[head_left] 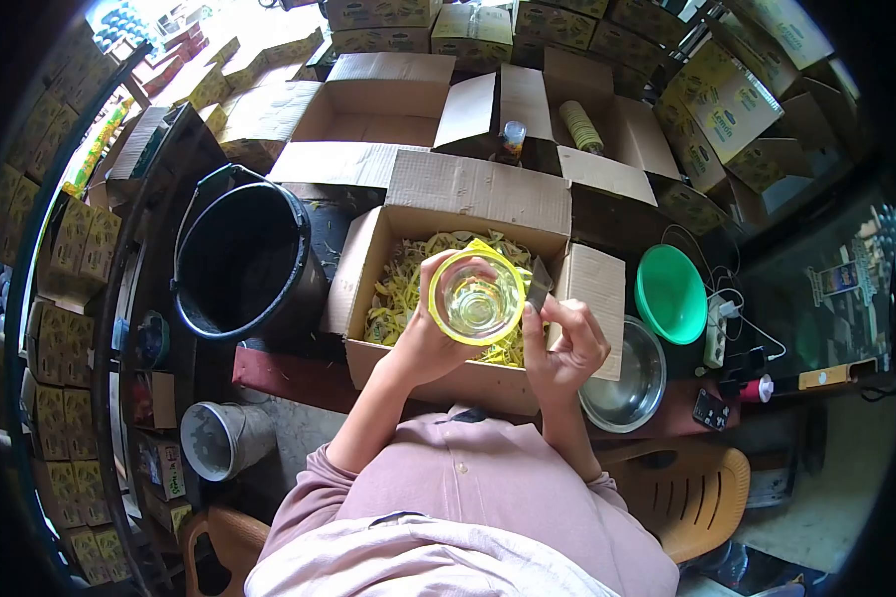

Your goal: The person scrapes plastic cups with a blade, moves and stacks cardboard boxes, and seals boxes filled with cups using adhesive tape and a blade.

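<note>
My left hand (420, 333) is wrapped round the side of a clear cup (476, 298) with a bright yellow rim, its round face turned up towards me. At the cup's right edge, my right hand (567, 340) pinches a small dark, see-through piece (539, 283) between thumb and fingertips. What this piece is, and whether it sticks to the cup, I cannot tell. Both hands are above an open cardboard box (478, 189) holding yellow shredded filling (393, 298). The cup hides part of the filling.
A black bucket (304, 269) stands left of the box. To the right are a green bowl (672, 296), a metal bowl (650, 383) and a power strip (715, 338). Behind, open cartons (378, 109) stand near a stack of cups (579, 127). A grey bucket (204, 443) is lower left.
</note>
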Tool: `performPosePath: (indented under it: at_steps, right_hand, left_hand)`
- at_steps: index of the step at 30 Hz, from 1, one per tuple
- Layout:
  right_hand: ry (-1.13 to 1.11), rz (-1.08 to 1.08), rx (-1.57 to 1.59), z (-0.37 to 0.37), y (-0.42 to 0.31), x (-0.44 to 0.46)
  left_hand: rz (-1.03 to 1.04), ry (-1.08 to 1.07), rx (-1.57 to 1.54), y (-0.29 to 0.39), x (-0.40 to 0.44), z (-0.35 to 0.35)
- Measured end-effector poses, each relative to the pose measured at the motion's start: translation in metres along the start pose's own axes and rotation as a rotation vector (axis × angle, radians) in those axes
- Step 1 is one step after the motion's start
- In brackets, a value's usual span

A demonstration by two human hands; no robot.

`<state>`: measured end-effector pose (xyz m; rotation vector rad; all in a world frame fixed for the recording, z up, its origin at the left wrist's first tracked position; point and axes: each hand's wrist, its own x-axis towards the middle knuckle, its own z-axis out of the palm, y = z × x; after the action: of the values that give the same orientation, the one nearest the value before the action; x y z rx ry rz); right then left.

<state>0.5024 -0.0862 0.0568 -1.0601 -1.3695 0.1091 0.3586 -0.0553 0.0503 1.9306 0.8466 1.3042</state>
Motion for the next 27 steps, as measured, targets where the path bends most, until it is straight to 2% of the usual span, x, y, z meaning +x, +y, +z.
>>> performPosePath:
  at_steps: [3, 6, 13, 18, 27]
  right_hand:
    - [-0.028, -0.028, -0.031, 0.0001, -0.0014, -0.0030]
    - [-0.015, -0.069, -0.075, 0.0020, -0.0022, -0.0025]
    - [-0.009, -0.123, -0.199, 0.0045, -0.0045, 0.0045]
    - [-0.041, -0.055, -0.020, 0.0006, 0.0025, 0.0057]
    - [-0.010, -0.030, -0.029, 0.0012, -0.0025, 0.0000]
  left_hand:
    - [0.050, -0.009, 0.125, -0.0019, 0.0011, -0.0017]
    - [-0.011, -0.021, 0.042, -0.0020, -0.0017, -0.0008]
    - [0.022, -0.086, 0.062, -0.0052, -0.0037, -0.0014]
    - [0.047, -0.102, 0.030, -0.0012, -0.0031, -0.0027]
    - [0.013, -0.071, 0.004, -0.0034, -0.0029, -0.0024]
